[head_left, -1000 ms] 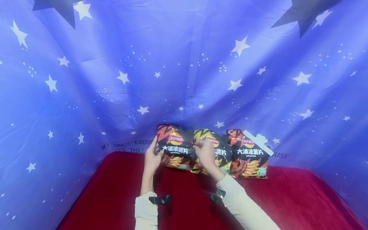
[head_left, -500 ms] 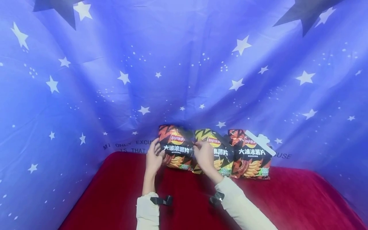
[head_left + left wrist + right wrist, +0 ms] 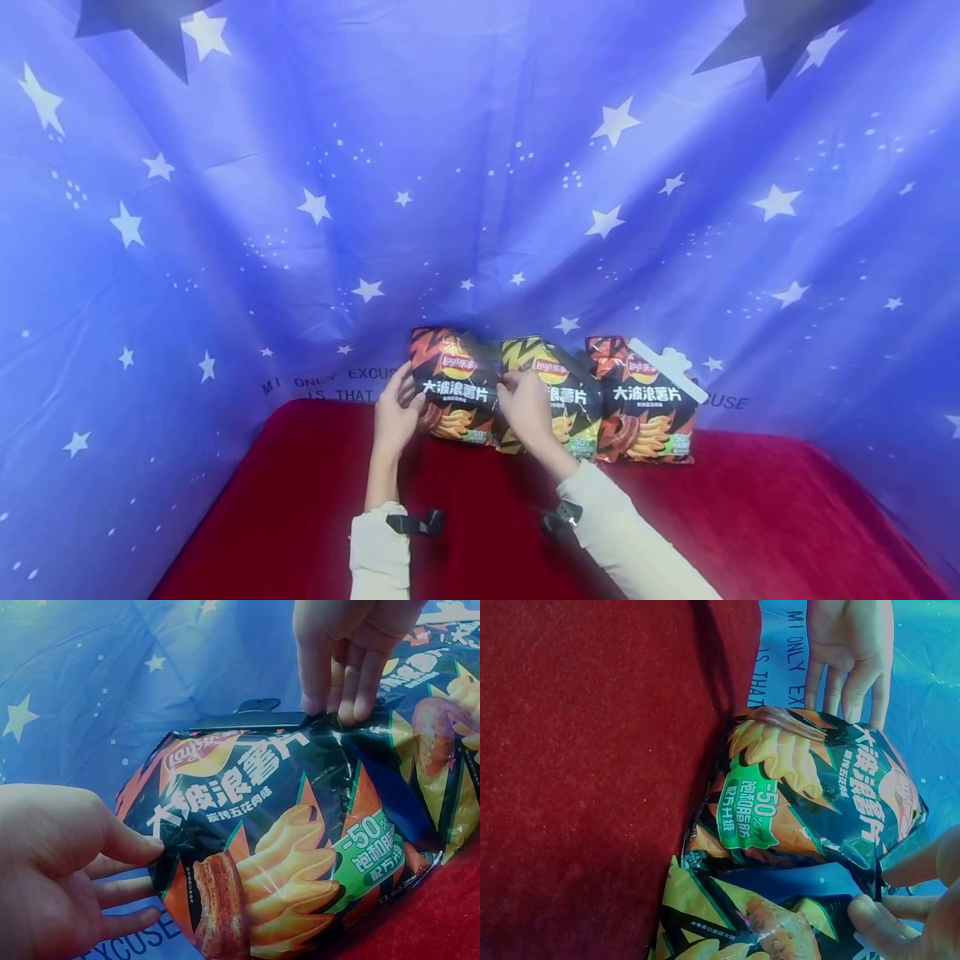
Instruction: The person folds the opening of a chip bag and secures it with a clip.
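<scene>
In the head view, a black and red-orange chip bag (image 3: pixel 457 408) leans upright at the left of a row of three. My left hand (image 3: pixel 393 417) grips its left edge, with the thumb (image 3: pixel 131 840) on the front face. Along the bag's top in the left wrist view runs a black bag clip (image 3: pixel 236 720). My right hand (image 3: pixel 528 408) pinches at the clip's right end, by the bag's upper right corner. In the right wrist view, thumb and forefinger (image 3: pixel 919 866) meet on a dark strip there. The clip's far side is hidden.
A yellow and black chip bag (image 3: pixel 581 417) stands just right, partly behind my right hand. Beyond it is another red-orange bag (image 3: pixel 652 421) with a white clip (image 3: pixel 675 367) slanting across its top corner. All stand on a red cloth-covered table (image 3: pixel 480 533) before a blue star-printed curtain (image 3: pixel 450 167).
</scene>
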{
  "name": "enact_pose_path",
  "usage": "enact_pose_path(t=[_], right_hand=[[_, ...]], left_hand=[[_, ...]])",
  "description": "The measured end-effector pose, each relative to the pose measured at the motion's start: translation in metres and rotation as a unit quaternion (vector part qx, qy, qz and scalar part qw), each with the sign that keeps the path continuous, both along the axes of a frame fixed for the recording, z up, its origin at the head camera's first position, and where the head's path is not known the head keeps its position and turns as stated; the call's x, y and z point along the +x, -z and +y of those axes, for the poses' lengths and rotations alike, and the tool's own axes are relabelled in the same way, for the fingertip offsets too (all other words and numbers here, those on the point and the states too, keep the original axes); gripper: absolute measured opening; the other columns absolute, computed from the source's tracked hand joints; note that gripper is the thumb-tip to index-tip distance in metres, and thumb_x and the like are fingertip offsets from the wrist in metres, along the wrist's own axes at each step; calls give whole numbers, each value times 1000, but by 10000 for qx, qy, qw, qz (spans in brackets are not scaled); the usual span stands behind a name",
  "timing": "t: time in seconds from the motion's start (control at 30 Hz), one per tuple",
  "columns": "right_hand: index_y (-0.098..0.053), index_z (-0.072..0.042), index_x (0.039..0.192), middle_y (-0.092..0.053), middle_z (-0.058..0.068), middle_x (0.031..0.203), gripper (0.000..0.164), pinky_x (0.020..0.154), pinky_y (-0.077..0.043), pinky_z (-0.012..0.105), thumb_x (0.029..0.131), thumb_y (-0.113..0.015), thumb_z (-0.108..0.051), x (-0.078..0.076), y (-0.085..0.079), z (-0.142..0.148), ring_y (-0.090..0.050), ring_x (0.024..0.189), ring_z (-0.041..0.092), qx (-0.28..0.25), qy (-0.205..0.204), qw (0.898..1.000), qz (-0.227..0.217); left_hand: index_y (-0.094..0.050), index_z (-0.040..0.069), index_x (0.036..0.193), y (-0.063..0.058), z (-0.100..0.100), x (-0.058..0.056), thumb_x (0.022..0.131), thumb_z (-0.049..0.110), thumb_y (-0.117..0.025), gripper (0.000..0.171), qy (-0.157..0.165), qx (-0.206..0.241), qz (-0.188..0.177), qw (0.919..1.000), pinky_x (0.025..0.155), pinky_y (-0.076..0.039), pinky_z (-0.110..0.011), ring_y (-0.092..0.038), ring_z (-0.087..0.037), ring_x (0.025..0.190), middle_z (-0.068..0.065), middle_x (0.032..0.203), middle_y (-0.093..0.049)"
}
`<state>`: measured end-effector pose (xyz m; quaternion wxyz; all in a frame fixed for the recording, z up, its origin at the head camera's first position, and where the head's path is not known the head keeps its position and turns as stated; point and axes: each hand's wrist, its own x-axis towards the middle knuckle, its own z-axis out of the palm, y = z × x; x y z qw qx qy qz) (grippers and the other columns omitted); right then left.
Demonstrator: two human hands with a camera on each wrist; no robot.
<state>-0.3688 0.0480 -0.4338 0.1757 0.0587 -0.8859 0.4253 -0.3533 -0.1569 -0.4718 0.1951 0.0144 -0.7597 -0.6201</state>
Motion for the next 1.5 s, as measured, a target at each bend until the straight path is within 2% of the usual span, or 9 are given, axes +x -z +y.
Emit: enact_pose_path(t=[0.13,0.27,0.4,0.57,0.77,0.97,1.13,1.3,1.5], right_hand=[[-74,7,111,-76,23,100,27,52,-47,28,87,-67,-4,-1,0,1,-48,49,10,-33,-44,10000,5],[-72,8,114,-76,24,99,30,47,-45,28,87,-67,-4,-1,0,0,-48,46,12,-112,-50,9999,-65],[-71,9,115,-75,25,100,31,55,-48,27,87,-67,-3,-1,0,-1,-53,55,13,-76,-6,10000,-63],[-69,11,118,-72,25,101,33,53,-50,29,87,-67,-2,1,0,-3,-58,58,17,-173,-56,9997,-175],[-71,9,117,-71,22,101,32,66,-54,33,87,-68,-4,3,1,-5,-63,73,21,-94,-67,9997,-214],[-71,7,119,-73,23,107,32,62,-55,30,89,-67,-6,1,4,-5,-68,77,23,-115,-104,9993,-328],[-71,7,118,-73,23,106,32,70,-59,37,89,-67,-6,3,5,-6,-70,83,27,-163,-123,9992,-342],[-71,7,118,-74,23,107,33,75,-60,41,88,-67,-6,3,9,-6,-72,86,29,-193,-193,9991,-338],[-71,7,118,-74,24,111,32,74,-60,37,88,-66,-4,2,9,-3,-72,85,28,-272,-446,9981,-334]], left_hand=[[-49,1,148,0,-1,-2,89,-16,-62,62,5,25,32,10000,109,-48,-51,-60,-44,127,-30,137,-61],[-50,0,146,0,-3,-3,89,-17,-61,61,8,116,32,9999,109,-48,-51,-61,-45,125,-30,134,-62],[-48,-1,147,2,-2,-5,88,-17,-62,63,17,184,13,9998,108,-48,-52,-60,-47,125,-32,135,-60],[-42,-1,152,5,0,-8,88,-15,-62,69,99,151,0,9998,109,-47,-55,-56,-47,131,-34,141,-55],[-34,0,156,8,-1,-9,91,-11,-60,71,186,-13,-103,9998,112,-43,-57,-50,-46,137,-33,148,-49],[-24,-2,159,10,-3,-10,94,-7,-58,74,542,13,-181,9984,114,-39,-57,-42,-47,143,-34,154,-39],[-20,-3,160,13,-2,-8,94,-5,-59,77,605,31,-196,9980,114,-40,-57,-41,-49,143,-34,155,-37],[-21,-1,160,16,0,-6,95,0,-61,76,359,-23,-315,9989,117,-35,-58,-35,-49,146,-33,158,-34],[-32,2,157,7,11,-4,93,8,-65,73,-528,-113,-287,9981,123,-26,-58,-33,-45,149,-27,160,-36]])
